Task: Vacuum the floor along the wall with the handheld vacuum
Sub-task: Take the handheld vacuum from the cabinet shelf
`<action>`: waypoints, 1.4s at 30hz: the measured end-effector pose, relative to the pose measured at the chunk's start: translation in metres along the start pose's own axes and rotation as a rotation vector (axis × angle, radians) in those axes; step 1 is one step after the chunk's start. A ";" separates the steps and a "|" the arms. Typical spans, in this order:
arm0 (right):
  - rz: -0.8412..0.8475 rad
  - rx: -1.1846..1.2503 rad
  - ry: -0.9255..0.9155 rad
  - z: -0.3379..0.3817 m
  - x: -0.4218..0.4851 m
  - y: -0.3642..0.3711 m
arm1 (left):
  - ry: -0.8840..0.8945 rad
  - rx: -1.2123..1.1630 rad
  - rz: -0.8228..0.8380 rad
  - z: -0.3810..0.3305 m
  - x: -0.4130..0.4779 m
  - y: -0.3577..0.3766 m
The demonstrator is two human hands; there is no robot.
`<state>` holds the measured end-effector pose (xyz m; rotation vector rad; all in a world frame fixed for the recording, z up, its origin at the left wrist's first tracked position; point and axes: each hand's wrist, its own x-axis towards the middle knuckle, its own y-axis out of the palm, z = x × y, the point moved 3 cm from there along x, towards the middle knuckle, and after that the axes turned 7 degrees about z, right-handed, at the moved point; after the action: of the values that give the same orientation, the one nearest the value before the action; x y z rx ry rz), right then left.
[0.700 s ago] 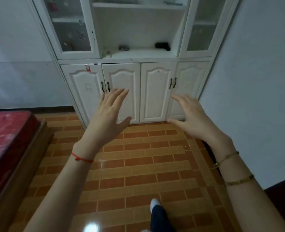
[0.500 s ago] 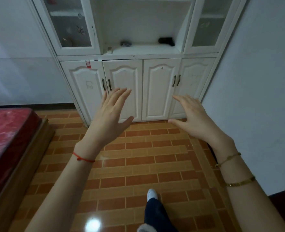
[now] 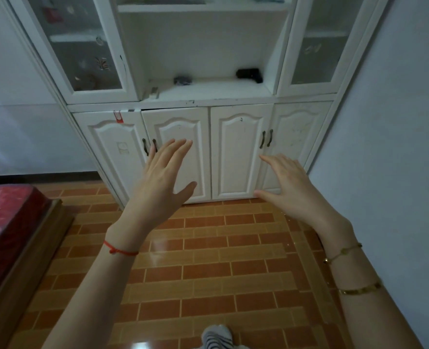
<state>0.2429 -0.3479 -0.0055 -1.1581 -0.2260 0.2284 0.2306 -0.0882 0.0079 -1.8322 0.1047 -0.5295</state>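
Floor — brown brick-pattern tiles, meets the cabinet ahead and the wall on the right. Left grip and right grip hang above it before the cabinet doors — fingers straight and spread, holding nothing. Black thing on the cabinet shelf, too blurred to name.

Two hands are counted: left hand, right hand. Four panelled doors and two glass doors are counted on one cabinet. Three bracelets are worn

White cabinet, glass upper doors, red mattress on wooden frame at left
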 end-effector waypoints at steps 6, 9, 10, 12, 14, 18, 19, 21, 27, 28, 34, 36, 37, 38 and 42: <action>0.004 0.019 -0.044 -0.037 0.050 -0.004 | -0.038 0.007 -0.020 0.006 0.052 0.017; 0.017 0.004 -0.068 -0.049 0.073 -0.003 | -0.044 0.013 -0.012 0.011 0.070 0.025; 0.021 0.007 -0.072 -0.053 0.080 -0.002 | -0.048 0.012 -0.009 0.013 0.076 0.027; 0.031 0.019 -0.073 -0.059 0.093 -0.001 | -0.061 0.010 -0.004 0.017 0.088 0.032; 0.040 0.017 -0.065 -0.064 0.108 -0.001 | -0.058 0.009 -0.006 0.021 0.100 0.038; 0.054 0.011 -0.043 -0.076 0.137 0.001 | -0.047 0.005 0.000 0.033 0.129 0.052; 0.052 0.014 -0.042 -0.079 0.145 0.001 | -0.042 0.002 0.001 0.037 0.138 0.055; 0.050 0.014 -0.043 -0.085 0.163 0.003 | -0.027 -0.007 0.001 0.045 0.156 0.062; 0.064 0.005 -0.020 -0.109 0.234 0.006 | -0.004 -0.005 0.010 0.082 0.221 0.081; 0.062 0.005 -0.020 -0.112 0.248 0.005 | -0.001 -0.007 0.007 0.090 0.233 0.083; 0.032 0.022 -0.004 -0.129 0.335 -0.012 | 0.006 -0.020 -0.005 0.134 0.314 0.089; 0.023 0.016 0.001 -0.134 0.362 -0.016 | 0.012 -0.032 -0.009 0.146 0.339 0.091; 0.017 0.013 0.006 -0.137 0.374 -0.018 | 0.018 -0.041 -0.010 0.152 0.351 0.093; 0.010 0.015 0.010 -0.140 0.386 -0.019 | 0.023 -0.049 -0.010 0.158 0.362 0.095; -0.009 0.038 0.031 -0.152 0.425 -0.018 | 0.048 -0.058 0.007 0.178 0.401 0.106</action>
<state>0.6935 -0.3635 -0.0221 -1.1222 -0.1991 0.2061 0.6813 -0.0981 -0.0101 -1.8754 0.1604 -0.5714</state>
